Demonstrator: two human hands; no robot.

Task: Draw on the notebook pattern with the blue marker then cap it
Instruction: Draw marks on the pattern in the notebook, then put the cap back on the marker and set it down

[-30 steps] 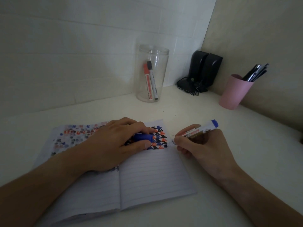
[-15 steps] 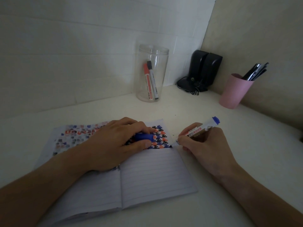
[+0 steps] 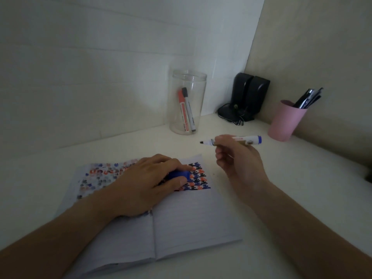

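An open lined notebook (image 3: 193,222) lies on the white desk, with a blue, orange and black pattern (image 3: 198,177) across the top of its pages. My left hand (image 3: 145,184) rests flat on the notebook, fingers curled around the blue marker cap (image 3: 180,175). My right hand (image 3: 239,160) is raised above the desk to the right of the notebook and holds the uncapped blue marker (image 3: 235,140) level, its dark tip pointing left.
A clear plastic jar (image 3: 188,101) with a red and a black marker stands at the back wall. Black speakers (image 3: 244,97) fill the corner. A pink cup (image 3: 285,120) with pens stands at the right wall.
My right hand has lifted the marker off the page's right edge, up and away from the notebook, turning it level. My left hand has stayed on the notebook with the cap.
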